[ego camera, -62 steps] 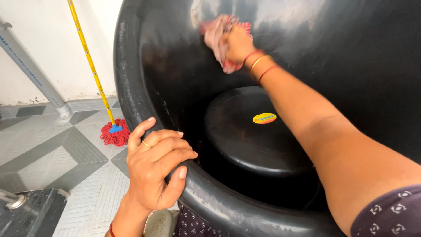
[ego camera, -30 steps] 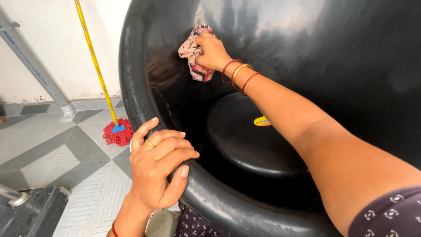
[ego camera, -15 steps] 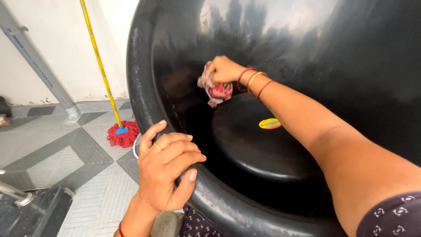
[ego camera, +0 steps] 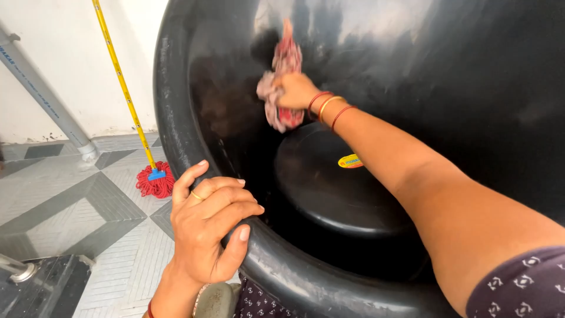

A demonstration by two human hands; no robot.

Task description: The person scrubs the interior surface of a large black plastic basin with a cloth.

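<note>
Where the big black tank [ego camera: 412, 88] lies on its side with the mouth turned toward the viewer, right hand [ego camera: 297, 91] deep inside, closed in a firm grip on a pink-and-red rag [ego camera: 281, 88] pressed against the far inner wall. Rag bunched under the fingers, long axis near upright: one tail pointing up the wall, the thicker wad hanging below the hand. Three bangles [ego camera: 326, 107] on that wrist, forearm running from near right to far left across the opening. Just below the rag, touching or nearly so, a round black lid-like dome [ego camera: 329, 188] with a small yellow oval sticker [ego camera: 351, 161], filling the lower middle of the tank. Left hand [ego camera: 207, 227] curled over the near left rim [ego camera: 276, 259], fingers inside, thumb outside, gripping the rim itself; thin ring [ego camera: 196, 195] on one finger. Nothing between rag and wall; the rim and the dome crowding the reach from below.

Outside, to the left: grey patterned tiled floor [ego camera: 70, 206], a red string mop [ego camera: 155, 179] with yellow handle leaning against the white wall [ego camera: 53, 65], a grey pipe [ego camera: 44, 97] slanting down to the floor, well apart from the tank. Near left corner, a dark box [ego camera: 41, 288] with a metal fitting, too cut off to tell.
</note>
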